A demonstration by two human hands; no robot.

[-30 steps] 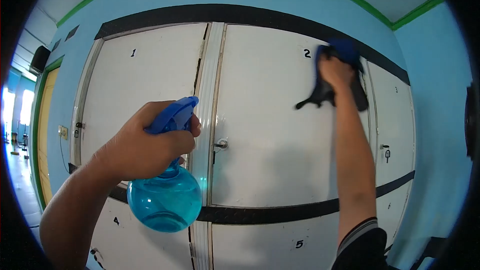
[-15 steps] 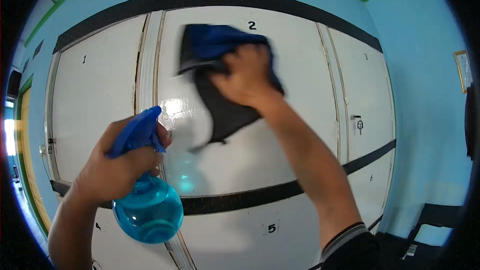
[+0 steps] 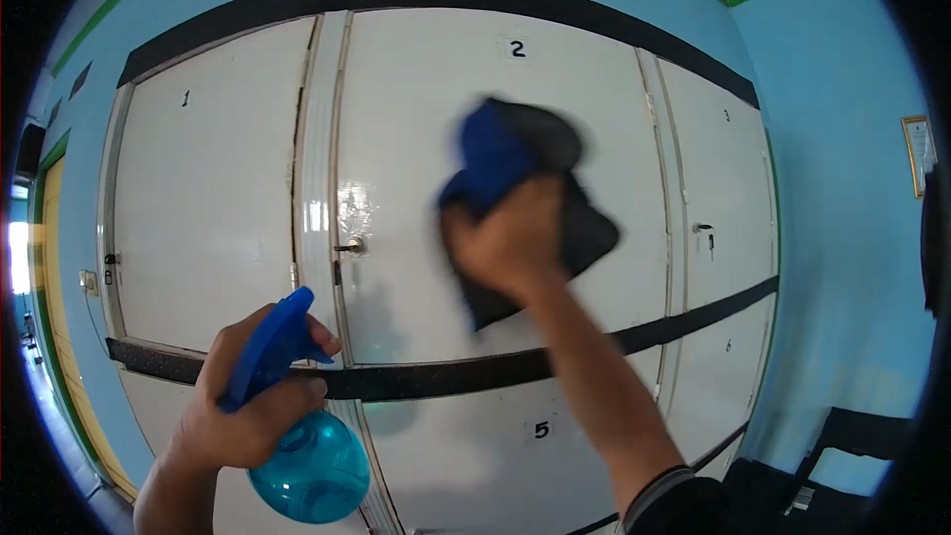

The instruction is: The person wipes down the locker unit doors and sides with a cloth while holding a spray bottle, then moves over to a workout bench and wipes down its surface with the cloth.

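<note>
My left hand (image 3: 248,401) is wrapped round the neck of a spray bottle (image 3: 312,471) with a blue trigger head and a round, clear blue body, low and left of centre. My right hand (image 3: 510,238) holds a blue and dark grey cloth (image 3: 495,154) against the middle of the white door marked 2 (image 3: 416,139). Both the hand and the cloth are blurred by motion. The door's metal handle (image 3: 352,246) is between the two hands, above the bottle.
Door 1 (image 3: 208,188) is at the left, door 3 (image 3: 723,168) with a key at the right, and panel 5 (image 3: 485,466) below a black strip (image 3: 475,376). A framed paper (image 3: 920,154) hangs on the right wall, above dark furniture (image 3: 862,431).
The cloth and my right hand have gone from the upper right of door 2 across to its left, then back to its middle and lower. My left hand with the bottle is lower in view.
</note>
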